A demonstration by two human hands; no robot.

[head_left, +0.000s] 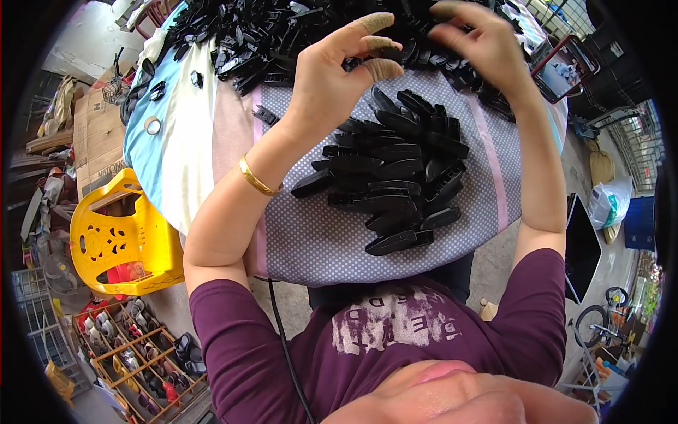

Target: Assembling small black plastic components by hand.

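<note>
Black plastic parts (399,173), long and flat, stacked in a loose heap on the near middle of a table covered with a dotted grey cloth (318,244); a second, larger pile of black parts (282,32) lies across the far side. Head view: left hand (339,71), taped at the fingertips (374,21), spread and curved over the boundary between the two heaps, fingers open, tips touching parts at the far pile's edge; whether any piece is pinched cannot be told. Gold bangle (256,180) on the left wrist. Right hand (477,42) raised at the far pile, fingers bent and partly open; a grasp cannot be confirmed. Person wears a maroon shirt (395,339). Left of the table: yellow plastic stool (123,240), wooden shoe rack (138,353) below it. Tape roll (152,126) rests on the table's pale left section.
</note>
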